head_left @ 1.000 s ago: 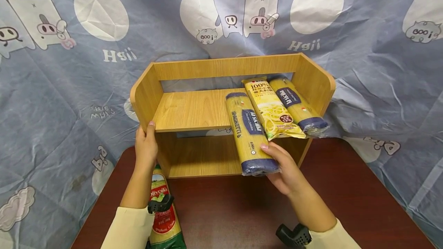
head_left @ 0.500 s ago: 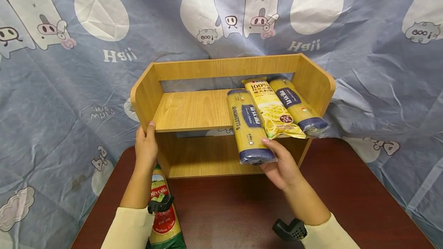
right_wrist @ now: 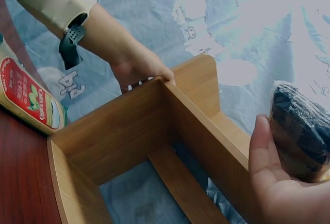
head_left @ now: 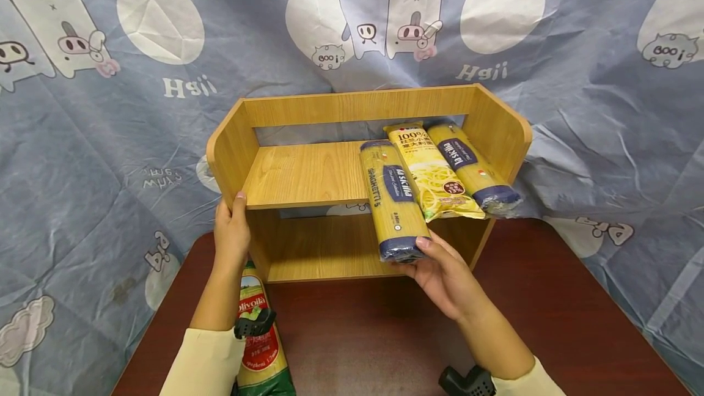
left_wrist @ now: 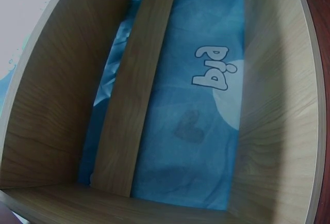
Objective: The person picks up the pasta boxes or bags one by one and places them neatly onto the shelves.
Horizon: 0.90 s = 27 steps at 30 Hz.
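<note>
"One spaghetti packet [head_left: 392, 206] first: where is it, and who has it?"

"Right of the middle of the wooden shelf [head_left: 305, 173], slanting, far end over the upper board, near end out past the front edge. The right hand [head_left: 442, 274] grasps that near end, thumb on the blue band, fingers underneath."

"What's it like?"

"A long, flattened bundle in clear, glossy film, crinkled at the end, yellow with dark blue bands and label."

"And the left hand [head_left: 231, 234]?"

"Gripping the shelf's left side panel, thumb at the front; its other fingers are mostly hidden."

"What else is on the shelf?"

"Two more packets, both on the upper board's right: a flat, pillow-like yellow noodle bag [head_left: 431, 170] just beside the held one, then a rounder blue-banded packet [head_left: 477, 175] nearest the right side panel. Both overhang the front edge."

"The shelf itself?"

"Pale, grained wood, two levels, rounded corners on the side panels, one rail across the upper back."

"Below and behind it?"

"Under it, a smooth, dark red-brown table [head_left: 357, 341]. By its left end, partly behind the left forearm, lies a red-and-green pasta bag [head_left: 265, 366]. Behind it hangs a creased blue-grey cloth [head_left: 247, 23] printed with pigs, pale ovals and lettering."

"Packet count?"

"Four."
</note>
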### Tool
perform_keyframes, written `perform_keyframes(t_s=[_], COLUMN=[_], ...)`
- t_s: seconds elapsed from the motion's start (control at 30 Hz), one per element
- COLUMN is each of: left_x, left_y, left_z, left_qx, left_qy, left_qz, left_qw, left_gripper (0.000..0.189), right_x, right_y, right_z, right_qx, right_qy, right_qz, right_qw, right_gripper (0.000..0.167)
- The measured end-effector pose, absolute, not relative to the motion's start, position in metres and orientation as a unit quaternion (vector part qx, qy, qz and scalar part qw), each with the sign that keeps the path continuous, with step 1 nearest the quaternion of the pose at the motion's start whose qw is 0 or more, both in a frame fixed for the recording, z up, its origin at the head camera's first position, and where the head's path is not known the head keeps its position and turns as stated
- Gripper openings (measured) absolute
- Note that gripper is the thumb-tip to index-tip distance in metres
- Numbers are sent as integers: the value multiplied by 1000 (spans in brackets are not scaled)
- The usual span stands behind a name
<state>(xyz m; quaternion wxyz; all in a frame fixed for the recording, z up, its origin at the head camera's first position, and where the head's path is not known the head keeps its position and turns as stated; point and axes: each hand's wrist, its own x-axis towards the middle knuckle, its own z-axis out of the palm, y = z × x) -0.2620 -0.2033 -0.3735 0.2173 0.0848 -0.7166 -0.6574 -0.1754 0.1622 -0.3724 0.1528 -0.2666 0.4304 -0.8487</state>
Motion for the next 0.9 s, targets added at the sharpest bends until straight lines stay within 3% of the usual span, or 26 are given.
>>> perform_keyframes(t_s=[0.4, 0.9], left_x=[-263, -264], left_y=[-204, -203], left_z=[-373, -374], left_qx=[88, 90], left_qy=[-717, -718], left_qz=[-658, -658], left_qw=[214, 208], left_gripper=[54, 54], right_x=[-172, -192], right_y=[154, 143], right_z=[-373, -373], right_qx=[-254, -229], right_qy=[489, 535], right_qz=[-824, -809], right_qw=[132, 80], right_gripper=[41, 44])
